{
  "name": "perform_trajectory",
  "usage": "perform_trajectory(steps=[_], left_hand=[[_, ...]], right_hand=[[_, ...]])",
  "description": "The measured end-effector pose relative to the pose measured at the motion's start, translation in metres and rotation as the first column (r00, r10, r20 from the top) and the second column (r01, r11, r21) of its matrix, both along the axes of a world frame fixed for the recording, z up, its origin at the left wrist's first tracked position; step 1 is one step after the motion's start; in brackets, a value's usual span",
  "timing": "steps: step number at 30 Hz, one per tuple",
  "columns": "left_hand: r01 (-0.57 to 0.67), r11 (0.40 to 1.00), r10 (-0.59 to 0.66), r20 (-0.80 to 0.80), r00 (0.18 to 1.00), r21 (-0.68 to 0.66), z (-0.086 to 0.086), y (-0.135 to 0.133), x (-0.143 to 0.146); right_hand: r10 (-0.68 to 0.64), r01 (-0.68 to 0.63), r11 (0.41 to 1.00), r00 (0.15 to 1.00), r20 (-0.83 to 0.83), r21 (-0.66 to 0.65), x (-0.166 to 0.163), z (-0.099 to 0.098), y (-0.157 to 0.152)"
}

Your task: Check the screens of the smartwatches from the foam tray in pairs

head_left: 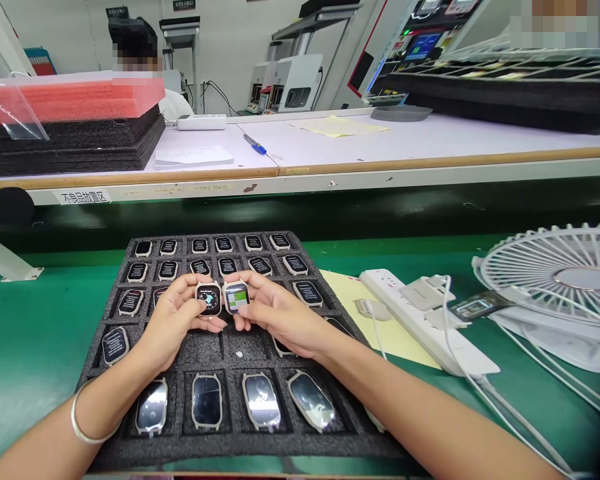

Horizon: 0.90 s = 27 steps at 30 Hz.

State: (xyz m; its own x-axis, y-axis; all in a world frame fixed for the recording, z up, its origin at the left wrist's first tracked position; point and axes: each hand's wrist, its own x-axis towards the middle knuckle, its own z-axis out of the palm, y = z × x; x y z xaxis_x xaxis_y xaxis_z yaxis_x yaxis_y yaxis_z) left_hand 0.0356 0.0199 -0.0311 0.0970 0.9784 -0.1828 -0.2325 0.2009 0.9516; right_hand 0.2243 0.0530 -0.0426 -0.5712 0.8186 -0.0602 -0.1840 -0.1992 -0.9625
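Above black foam tray (250, 448): square black-faced watch (211, 299) pinched in left fingers (191, 311); green-screened watch (237, 295) in right fingers (255, 313); green desk (40, 320); white wall (233, 57).

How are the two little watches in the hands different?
The left watch, held in the left hand, shows a round dial; the right watch, held in the right hand, shows green and white blocks. The left watch's screen is mostly black, but the right watch's looks brighter. Both have pale cases with rounded corners, and both screens are lit.
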Motion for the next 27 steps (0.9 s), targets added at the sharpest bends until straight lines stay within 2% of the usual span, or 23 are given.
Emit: perform_trajectory(steps=[27], left_hand=[[0.053, 0.997, -0.051, -0.037, 0.998, 0.064, -0.003, 0.0001, -0.0007]], right_hand=[[0.019, -0.018, 0.999, 0.999, -0.029, 0.027, 0.0005, -0.0042, 0.0019]])
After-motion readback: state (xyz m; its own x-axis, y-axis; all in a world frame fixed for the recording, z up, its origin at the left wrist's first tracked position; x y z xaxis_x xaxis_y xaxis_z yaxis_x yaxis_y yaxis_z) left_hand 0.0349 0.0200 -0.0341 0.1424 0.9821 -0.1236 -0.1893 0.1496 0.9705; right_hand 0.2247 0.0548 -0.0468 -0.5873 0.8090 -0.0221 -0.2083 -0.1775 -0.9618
